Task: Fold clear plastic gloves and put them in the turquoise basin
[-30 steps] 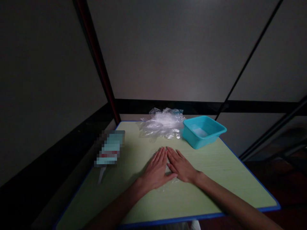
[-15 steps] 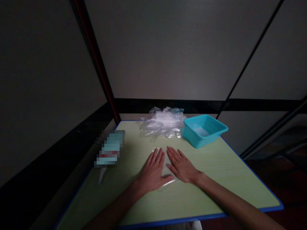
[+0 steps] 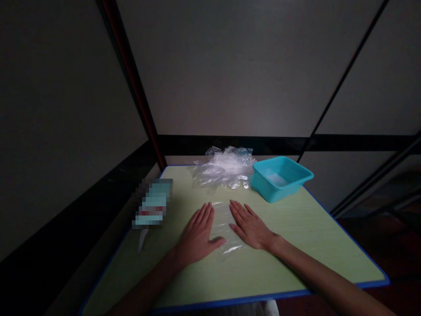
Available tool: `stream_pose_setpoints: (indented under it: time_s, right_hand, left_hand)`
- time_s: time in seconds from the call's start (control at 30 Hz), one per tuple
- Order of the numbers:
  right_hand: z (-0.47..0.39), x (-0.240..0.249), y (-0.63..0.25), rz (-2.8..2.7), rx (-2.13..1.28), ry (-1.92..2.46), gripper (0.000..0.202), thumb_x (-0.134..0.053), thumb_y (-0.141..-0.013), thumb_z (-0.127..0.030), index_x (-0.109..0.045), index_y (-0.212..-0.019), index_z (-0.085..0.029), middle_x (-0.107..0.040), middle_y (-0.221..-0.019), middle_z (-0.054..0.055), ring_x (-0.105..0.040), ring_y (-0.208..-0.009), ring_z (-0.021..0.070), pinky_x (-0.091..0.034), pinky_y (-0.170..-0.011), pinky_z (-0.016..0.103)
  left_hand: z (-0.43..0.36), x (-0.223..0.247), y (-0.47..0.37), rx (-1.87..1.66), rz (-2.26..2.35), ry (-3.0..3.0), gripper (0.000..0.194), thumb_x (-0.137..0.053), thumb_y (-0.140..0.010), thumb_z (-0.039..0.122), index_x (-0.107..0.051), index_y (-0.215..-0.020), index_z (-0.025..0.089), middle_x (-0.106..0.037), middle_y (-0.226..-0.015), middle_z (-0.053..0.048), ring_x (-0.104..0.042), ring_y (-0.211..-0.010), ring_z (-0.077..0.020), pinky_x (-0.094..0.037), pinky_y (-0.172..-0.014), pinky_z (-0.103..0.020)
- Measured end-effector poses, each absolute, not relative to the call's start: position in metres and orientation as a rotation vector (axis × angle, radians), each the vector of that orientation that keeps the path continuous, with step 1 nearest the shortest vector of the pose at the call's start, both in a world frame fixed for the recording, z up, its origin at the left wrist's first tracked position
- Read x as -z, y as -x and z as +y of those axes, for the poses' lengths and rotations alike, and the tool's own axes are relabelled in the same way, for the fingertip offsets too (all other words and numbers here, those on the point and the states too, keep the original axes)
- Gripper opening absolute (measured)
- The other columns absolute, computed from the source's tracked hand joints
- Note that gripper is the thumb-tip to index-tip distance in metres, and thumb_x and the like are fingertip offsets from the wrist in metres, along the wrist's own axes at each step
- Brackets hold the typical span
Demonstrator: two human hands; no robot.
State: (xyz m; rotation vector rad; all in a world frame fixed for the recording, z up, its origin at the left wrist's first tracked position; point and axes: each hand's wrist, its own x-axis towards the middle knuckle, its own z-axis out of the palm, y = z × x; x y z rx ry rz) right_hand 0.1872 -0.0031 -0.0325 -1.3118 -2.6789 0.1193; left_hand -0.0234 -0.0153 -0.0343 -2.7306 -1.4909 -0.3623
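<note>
A clear plastic bag (image 3: 224, 228) lies flat on the table, lightly creased, with a shiny lower edge. My left hand (image 3: 199, 232) rests palm down at the bag's left side, fingers stretched forward and thumb pointing across the plastic. On the bag's right side my right hand (image 3: 249, 226) lies flat, its fingers straight and its thumb over the plastic. Neither hand grips anything. Parts of the bag's side edges are hidden under the hands.
A heap of crumpled clear plastic bags (image 3: 225, 169) sits at the table's back edge. Right of it stands a turquoise basin (image 3: 278, 182) with something pale inside. A blurred-out light-green item (image 3: 153, 204) is at the left. The pale green table (image 3: 263, 276) has a blue edge.
My left hand has slid left across the plastic, uncovering more of the bag between the hands. My right hand has stayed almost in place.
</note>
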Motion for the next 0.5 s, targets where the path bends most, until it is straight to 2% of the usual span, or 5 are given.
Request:
stream_pose_setpoints:
  time_s: [0.17, 0.23, 0.3, 0.4, 0.5]
  right_hand:
    - [-0.001, 0.028, -0.19, -2.605, -0.322, 1.294, 0.059, -0.022, -0.09, -0.045, -0.016, -0.137, -0.008, -0.012, -0.142, 0.013, -0.009, -0.13, 0.0211, -0.013, -0.105, 0.045]
    - [0.002, 0.023, -0.194, -2.495, -0.513, 1.272, 0.061, -0.02, -0.09, -0.047, -0.015, -0.137, -0.009, -0.013, -0.142, 0.012, -0.009, -0.13, 0.0199, -0.014, -0.105, 0.044]
    - [0.004, 0.018, -0.201, -2.346, -0.668, 1.212, 0.06, -0.021, -0.09, -0.048, -0.018, -0.137, -0.011, -0.017, -0.142, 0.011, -0.014, -0.13, 0.0189, -0.018, -0.105, 0.041]
    - [0.001, 0.01, -0.216, -2.224, -0.726, 1.078, 0.049, -0.029, -0.089, -0.045, -0.038, -0.128, -0.017, -0.034, -0.136, 0.008, -0.029, -0.125, 0.0177, -0.025, -0.103, 0.038]
    - [-0.007, 0.003, -0.233, -2.27, -0.673, 0.968, 0.034, -0.036, -0.089, -0.038, -0.059, -0.106, -0.019, -0.053, -0.12, 0.007, -0.044, -0.114, 0.0169, -0.033, -0.098, 0.035]
  left_hand:
    - [-0.014, 0.034, 0.03, 0.516, -1.555, 2.801, 0.076, -0.047, -0.073, 0.053, -0.029, -0.131, 0.008, -0.026, -0.138, -0.017, -0.021, -0.128, -0.0256, -0.021, -0.103, -0.04]
    - [-0.011, 0.033, 0.033, 0.786, -1.644, 2.862, 0.066, -0.045, -0.077, 0.046, -0.031, -0.131, 0.01, -0.029, -0.138, -0.014, -0.025, -0.127, -0.0228, -0.023, -0.103, -0.038]
    - [-0.007, 0.032, 0.035, 1.232, -1.773, 2.878, 0.054, -0.039, -0.081, 0.041, -0.039, -0.126, 0.012, -0.039, -0.133, -0.013, -0.036, -0.122, -0.0213, -0.029, -0.101, -0.037]
    - [-0.002, 0.029, 0.037, 1.92, -1.906, 2.803, 0.046, -0.036, -0.082, 0.043, -0.054, -0.11, 0.012, -0.059, -0.112, -0.014, -0.054, -0.104, -0.0233, -0.041, -0.091, -0.038]
    - [0.0, 0.027, 0.035, 2.287, -1.962, 2.772, 0.047, -0.04, -0.079, 0.049, -0.06, -0.095, 0.009, -0.067, -0.091, -0.016, -0.064, -0.084, -0.0257, -0.049, -0.078, -0.039]
